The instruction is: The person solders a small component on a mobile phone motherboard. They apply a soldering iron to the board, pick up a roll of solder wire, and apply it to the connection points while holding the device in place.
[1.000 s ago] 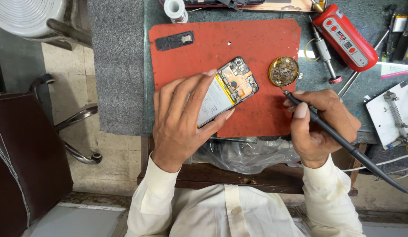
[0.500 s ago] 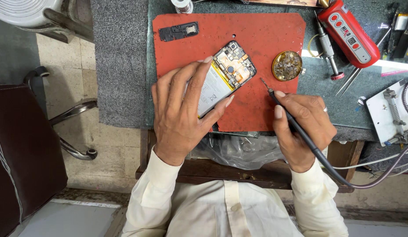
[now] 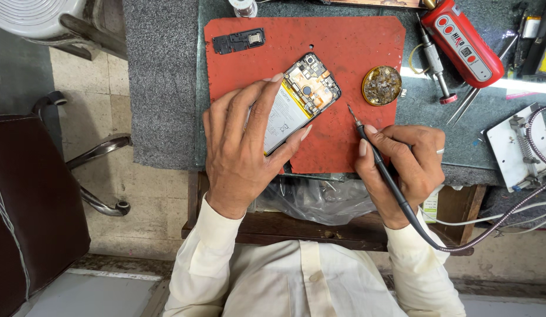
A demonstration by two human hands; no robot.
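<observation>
While the opened smartphone (image 3: 299,103) lies where it lay half a second ago on the red work mat (image 3: 355,53), the right hand (image 3: 402,167) has drawn back a little toward six o'clock, so the tip of the soldering iron (image 3: 373,149) now stands clear of the phone, off its three o'clock side over bare mat. The left hand (image 3: 243,147) has hardly shifted — its fingers (image 3: 258,97) lie spread flat across the lower half of the phone, over the white battery, with the thumb pressed along the edge at about four o'clock.

The phone sits near the middle of the mat, back cover off, circuit board and camera end uppermost. Its long axis runs on a slant from about seven o'clock to one o'clock, the camera end pointing toward one o'clock. The right hand's fingers are pressed together in a pen grip, pinching the iron's dark barrel; the iron's tip points toward eleven o'clock and its cable trails off toward four o'clock.

At two o'clock from the phone, a round tin of brass cleaning wool (image 3: 381,86) rests at the mat's edge. A small black phone part (image 3: 239,40) lies at the mat's ten o'clock corner. Beyond the mat at two o'clock a red handheld meter (image 3: 462,42) lies on the tabletop (image 3: 472,123) — beside it a screwdriver (image 3: 434,64) and tweezers (image 3: 469,104).
</observation>
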